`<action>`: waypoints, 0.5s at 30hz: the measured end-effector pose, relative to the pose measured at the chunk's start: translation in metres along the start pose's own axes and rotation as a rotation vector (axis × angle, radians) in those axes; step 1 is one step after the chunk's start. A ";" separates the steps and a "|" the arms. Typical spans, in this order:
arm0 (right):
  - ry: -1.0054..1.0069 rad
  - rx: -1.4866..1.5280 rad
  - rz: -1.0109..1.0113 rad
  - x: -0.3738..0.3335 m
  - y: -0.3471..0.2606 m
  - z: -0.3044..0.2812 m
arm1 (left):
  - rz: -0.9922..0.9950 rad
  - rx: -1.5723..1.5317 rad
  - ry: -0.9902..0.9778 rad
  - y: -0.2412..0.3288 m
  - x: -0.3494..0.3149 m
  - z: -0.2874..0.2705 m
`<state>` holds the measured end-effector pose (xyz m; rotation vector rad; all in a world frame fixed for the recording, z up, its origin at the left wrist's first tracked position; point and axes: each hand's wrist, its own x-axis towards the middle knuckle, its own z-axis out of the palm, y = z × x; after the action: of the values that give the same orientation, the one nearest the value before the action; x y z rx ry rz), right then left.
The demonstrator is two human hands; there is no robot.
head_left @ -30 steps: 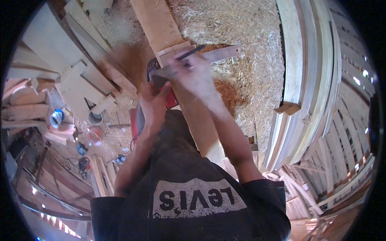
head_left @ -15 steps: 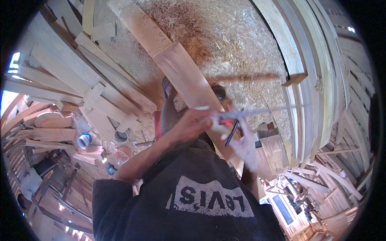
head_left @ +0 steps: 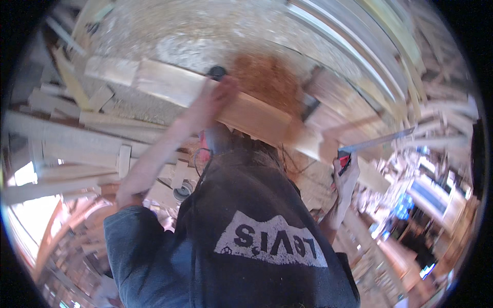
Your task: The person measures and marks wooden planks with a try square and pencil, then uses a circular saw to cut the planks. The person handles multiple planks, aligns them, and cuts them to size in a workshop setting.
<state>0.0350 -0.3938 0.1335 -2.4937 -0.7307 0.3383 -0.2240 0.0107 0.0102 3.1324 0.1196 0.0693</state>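
Observation:
My left hand (head_left: 222, 97), somewhat blurred, rests on a long pale plank (head_left: 262, 115), fingers stretched out across its face near the far edge. A round black object (head_left: 216, 72) lies just beyond these fingers; its kind is unclear. Off to the right, my right hand (head_left: 347, 173) is closed around the red-and-black handle of a long-bladed tool (head_left: 377, 140). Its straight, thin metal blade points to the right, clear of my body. Blur hides whether it is a saw or a square. The plank crosses in front of my body, sloping down to the right.
Sawdust and shavings (head_left: 179, 31) cover the floor ahead, with a reddish-brown heap (head_left: 267, 77) behind the plank. Long curved boards (head_left: 354, 46) run along the far right. Stacked timber (head_left: 67, 138) fills the left. A small round container (head_left: 183, 191) stands near my left side.
My hands have moved apart: the left went onto the plank, the right carried the bladed tool rightward. The view has turned, so the plank lies more crosswise. The thin black stick no longer shows.

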 end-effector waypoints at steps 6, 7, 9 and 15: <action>0.267 0.010 0.156 -0.069 0.053 -0.002 | 0.064 -0.147 -0.422 -0.011 0.042 -0.073; 0.346 0.036 0.097 -0.080 0.054 0.006 | 0.077 -0.133 -0.462 -0.007 0.047 -0.078; 0.387 0.231 0.217 -0.106 0.073 0.032 | 0.130 -0.088 -0.509 -0.005 0.055 -0.083; 0.582 0.356 0.317 -0.160 0.085 0.085 | 0.293 -0.142 -0.510 0.016 0.059 -0.116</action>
<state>-0.0912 -0.5098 0.0309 -2.1881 -0.0332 -0.1441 -0.1692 -0.0006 0.1291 2.8867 -0.3290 -0.6777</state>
